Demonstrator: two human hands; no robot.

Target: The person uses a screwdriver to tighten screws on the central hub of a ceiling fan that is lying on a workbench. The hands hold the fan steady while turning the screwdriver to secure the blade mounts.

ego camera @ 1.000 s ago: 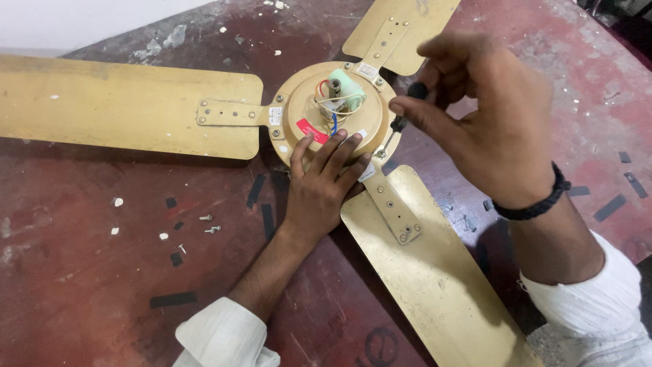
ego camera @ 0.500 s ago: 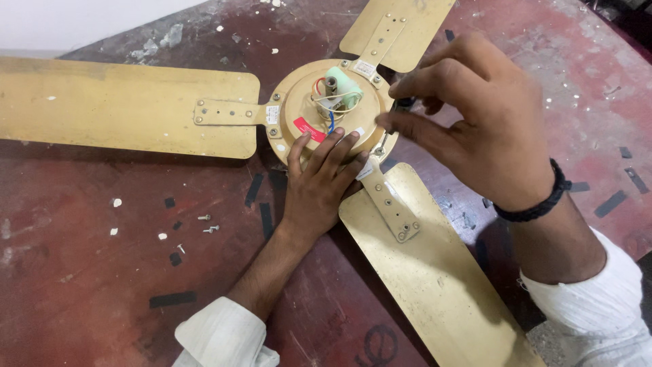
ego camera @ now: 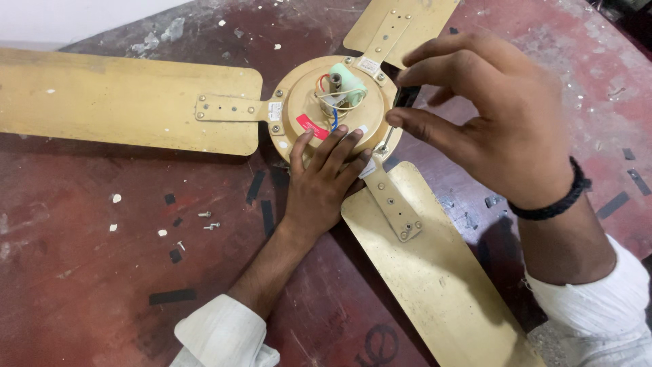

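A gold ceiling fan lies on a red-brown surface with its round motor hub [ego camera: 302, 102] facing up. On the hub sit a pale green capacitor [ego camera: 348, 78] and red, blue and white wires. My left hand [ego camera: 319, 183] presses flat on the hub's near edge, fingers spread. My right hand [ego camera: 502, 129] hovers over the hub's right rim. Its thumb and fingers pinch a dark-handled screwdriver [ego camera: 406, 97], whose thin shaft points down at the rim beside the near blade's bracket [ego camera: 390, 197]. The hand hides most of the handle.
Three gold blades spread from the hub: one to the left [ego camera: 122, 102], one toward me at the right [ego camera: 441, 272], one at the far side [ego camera: 401, 20]. Loose screws [ego camera: 210, 221], black tape scraps [ego camera: 171, 296] and white flecks lie on the surface at the left.
My right hand's fingers have shifted around the screwdriver handle while it stays at the hub's right rim. My left hand has stayed pressed on the hub.
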